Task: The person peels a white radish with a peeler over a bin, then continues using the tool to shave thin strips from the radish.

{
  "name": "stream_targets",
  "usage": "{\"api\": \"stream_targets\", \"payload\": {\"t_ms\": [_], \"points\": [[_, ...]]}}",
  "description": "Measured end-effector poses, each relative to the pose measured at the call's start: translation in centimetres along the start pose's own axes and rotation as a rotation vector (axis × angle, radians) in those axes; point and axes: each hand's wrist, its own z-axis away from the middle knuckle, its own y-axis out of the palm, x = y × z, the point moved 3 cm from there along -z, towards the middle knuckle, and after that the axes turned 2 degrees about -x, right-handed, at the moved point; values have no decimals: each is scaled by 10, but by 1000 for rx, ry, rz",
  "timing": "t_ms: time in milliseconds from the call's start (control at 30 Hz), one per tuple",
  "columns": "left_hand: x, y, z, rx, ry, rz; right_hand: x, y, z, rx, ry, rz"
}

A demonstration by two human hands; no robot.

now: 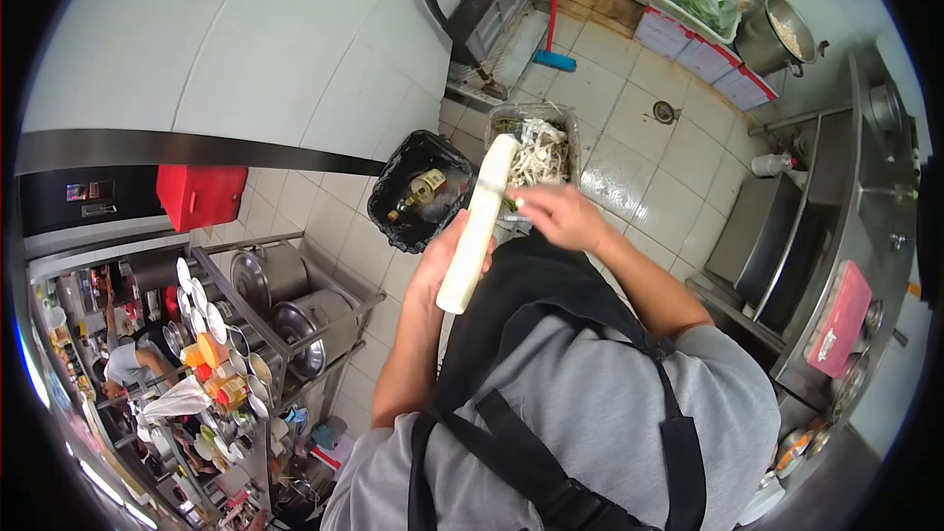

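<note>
A long, pale, peeled daikon (477, 231) lies slantwise across my left hand (442, 261), whose fingers wrap round it from below. My right hand (560, 218) is closed and smeared by motion at the daikon's side. From it a peeler (492, 190), only a blurred grey streak, reaches across the daikon's upper part. Below the daikon's far end stands a clear plastic tub (573, 128) with whitish peelings (539, 152) and some green bits in it. Beside it on the left is a bin lined with a black bag (393, 199), holding a bottle (423, 192).
A blue-headed broom (556, 61) and a hand truck (492, 29) stand ahead. Greens in a white basket (688, 2) and a pot (772, 39) are at back right. Steel sinks (836, 167) line the right; a rack with lidded pots (310, 329) is left. Another person (133, 364) is far left.
</note>
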Motion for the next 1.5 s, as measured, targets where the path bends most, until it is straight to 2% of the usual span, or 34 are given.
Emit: {"api": "stream_targets", "payload": {"t_ms": [67, 133, 200, 300, 367, 400, 467, 600, 700, 767, 867, 1033, 1133, 1300, 1400, 1500], "points": [[-1, 1, -3, -23, -8, 19, 11, 12, 7, 82, -40, 40], [-3, 5, 1, -21, 4, -17, -14, 17, 3, 16, -82, 24], [0, 4, 3, -14, 10, -53, -62, 2, -14, -170, 115, 79], [0, -1, 6, 39, 30, -75, -146, 4, -18, -203, 201, 141], [-2, 0, 4, 20, 49, -82, -171, 9, -19, -208, 413, -51], [-2, -1, 4, -5, 59, -78, -159, 10, -21, -201, 412, -55], [-1, -7, -3, -34, 70, -104, -106, 20, -18, -162, 862, -837], [0, -4, -12, -36, 56, -205, -48, 47, -20, -239, 899, -1098], [-7, 5, -12, -31, 70, -207, -53, 60, -22, -189, 828, -1200], [-12, 6, -15, -1, 107, -133, -55, 50, -24, -180, 818, -1398], [-17, 1, -16, -13, 109, -122, -65, 44, -19, -246, 812, -1394], [-13, 2, -17, 7, 98, -229, -48, 42, -28, -378, 803, -1320], [-15, 3, -16, 45, 104, -289, -56, 38, -27, -451, 753, -1422], [-16, 6, -7, 110, 110, -302, -69, 21, -27, -556, 742, -1408], [-14, 8, -6, 78, 109, -284, -49, 21, -28, -468, 767, -1309], [-15, 10, -8, 52, 127, -293, -60, 27, -20, -440, 739, -1201]]}}
